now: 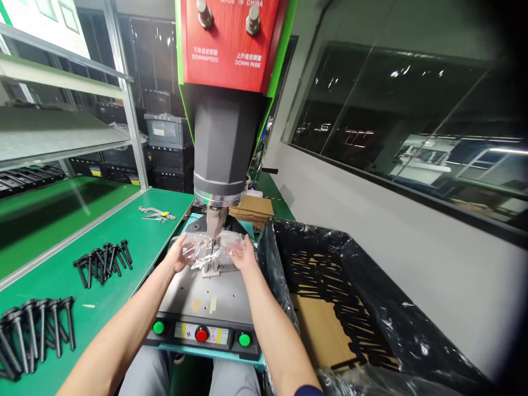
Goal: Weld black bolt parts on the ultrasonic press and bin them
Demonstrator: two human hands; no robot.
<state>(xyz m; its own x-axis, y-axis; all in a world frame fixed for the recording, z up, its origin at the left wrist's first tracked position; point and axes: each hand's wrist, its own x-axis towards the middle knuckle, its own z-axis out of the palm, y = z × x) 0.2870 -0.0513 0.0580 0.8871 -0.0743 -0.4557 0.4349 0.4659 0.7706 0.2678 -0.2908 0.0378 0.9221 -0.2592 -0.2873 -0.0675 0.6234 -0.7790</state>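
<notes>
A crinkled sheet of clear plastic film (212, 252) stretches between my two hands, in front of the machine's metal horn (215, 223). My left hand (178, 254) has its fingers curled on the film's left end. At the other end, my right hand (243, 253) grips it with thumb and fingers partly bent. Behind and below the film, a small metal fixture (211, 270) stands on the grey base plate (193, 294); the film blurs its upper part.
Black ribbed screw-like parts (105, 261) lie in groups on the green bench (165, 201), with pliers (157, 213) farther back. On the right, a black-lined box (350, 242) holds dark thin parts and cardboard. Green buttons (245, 340) and a red button (201, 334) line the machine's front.
</notes>
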